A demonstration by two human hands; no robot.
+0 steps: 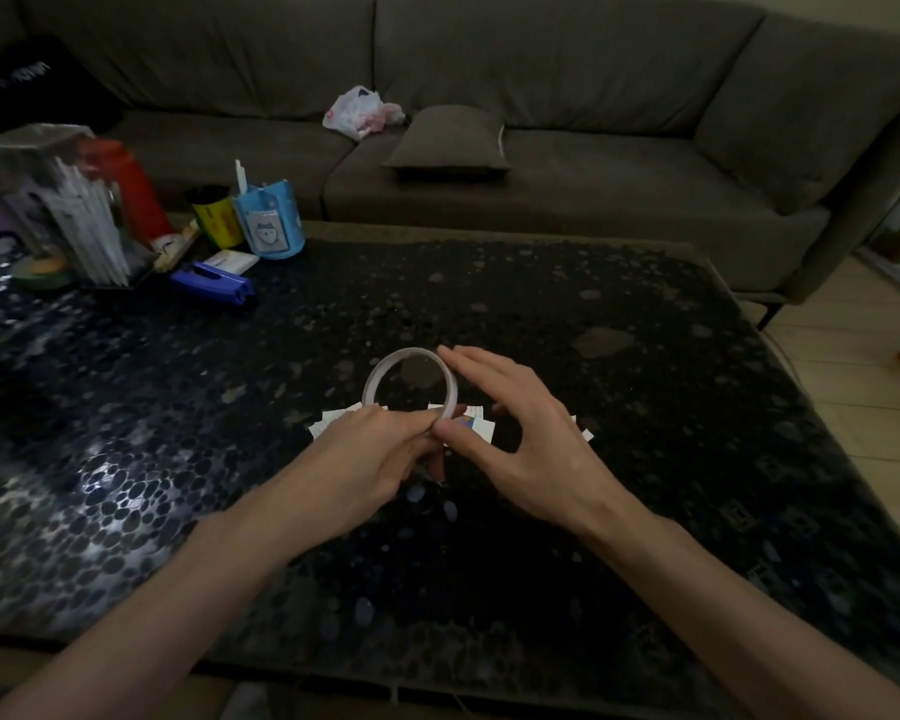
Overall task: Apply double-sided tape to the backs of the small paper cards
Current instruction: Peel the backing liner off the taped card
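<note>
- Searching for the free end of the tape seemed the step in hand: the left hand (370,454) pinched the near rim of the tape roll (370,387).
- The right hand (520,433) was open, its straight fingers touching the roll's right side.
- The small cards (333,420) lay on the desk (593,283) just under the roll, partly hidden.
- Next, I judged, a fingernail should lift the end and pull out a short strip.

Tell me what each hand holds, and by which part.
The left hand grips the tape roll at its near rim. The right hand rests its thumb on that rim, fingers straight beside the roll; whether it pinches anything cannot be told.
</note>
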